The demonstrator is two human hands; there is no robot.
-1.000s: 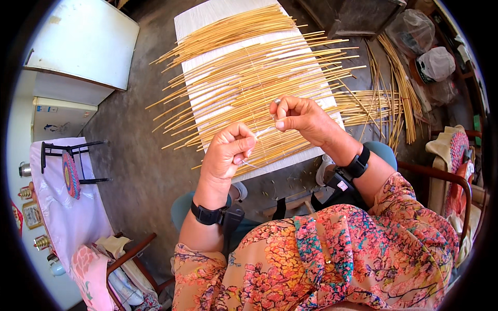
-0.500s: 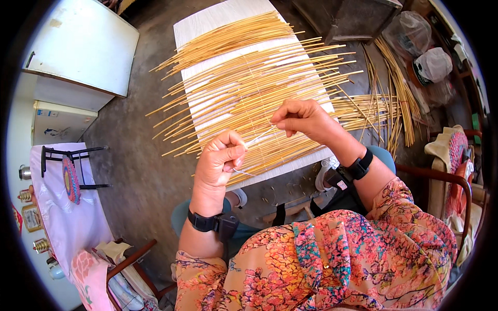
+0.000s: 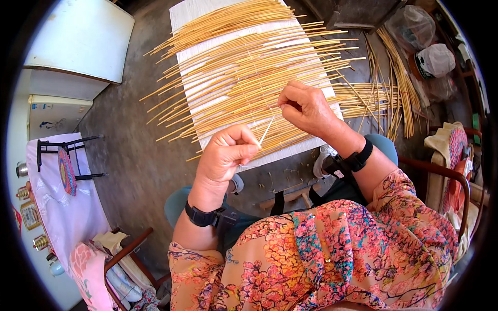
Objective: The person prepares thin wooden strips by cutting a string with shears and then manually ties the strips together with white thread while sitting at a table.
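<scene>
Above the near part of a mat of straw-coloured reeds [image 3: 244,83], both my hands are raised. My left hand [image 3: 224,153] pinches a white string [image 3: 267,130] between thumb and forefinger. From those fingertips the string slants up and away, its far end close to my right hand [image 3: 309,108]. My right hand is closed, thumb against curled fingers; what sits in its pinch is too fine to make out. The reeds lie side by side across a white board [image 3: 181,23], with thin rows of stitching thread [image 3: 255,65] crossing them.
A separate bundle of reeds [image 3: 228,23] lies at the board's far end. More reeds [image 3: 365,96] stretch out on the right, beside a standing bunch [image 3: 402,78]. Left are a white cabinet [image 3: 78,39] and a cloth-covered table [image 3: 85,207] bearing a black-legged stool. A wooden chair arm [image 3: 441,173] curves on my right.
My right hand has drawn up and slightly right, away from my left hand. The string now rises more steeply from my left fingertips. The whole view has shifted a little.
</scene>
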